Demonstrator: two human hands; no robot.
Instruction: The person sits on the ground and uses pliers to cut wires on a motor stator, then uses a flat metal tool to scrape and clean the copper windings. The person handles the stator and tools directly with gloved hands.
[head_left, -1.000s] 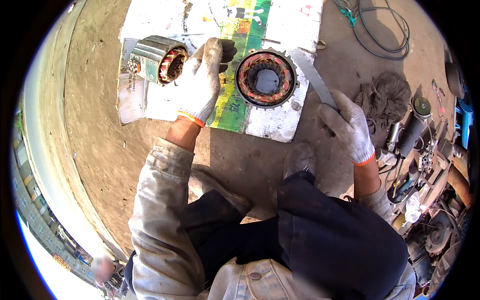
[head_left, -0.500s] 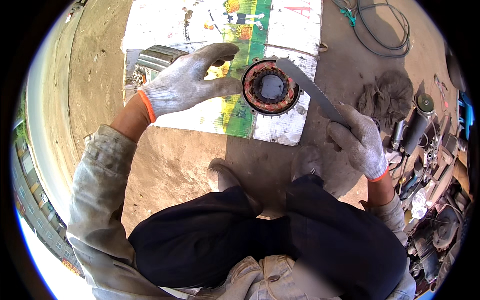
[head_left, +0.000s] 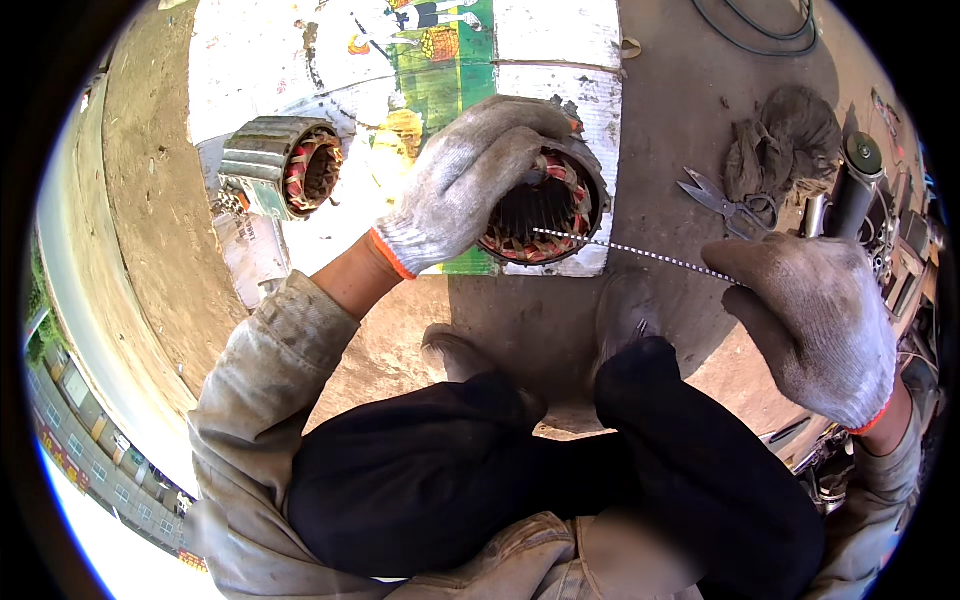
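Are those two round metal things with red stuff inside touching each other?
Apart. The head view shows white cardboard between the sideways ring and the other ring under the left hand.

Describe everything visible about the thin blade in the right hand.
The thin blade shows nearly edge-on as a narrow strip, metal by its look, with light and dark marks alternating along it like teeth. The gloved right hand grips and hides its right end. It slants up leftward, its tip overlapping the wound ring-shaped core; whether they touch cannot be told.
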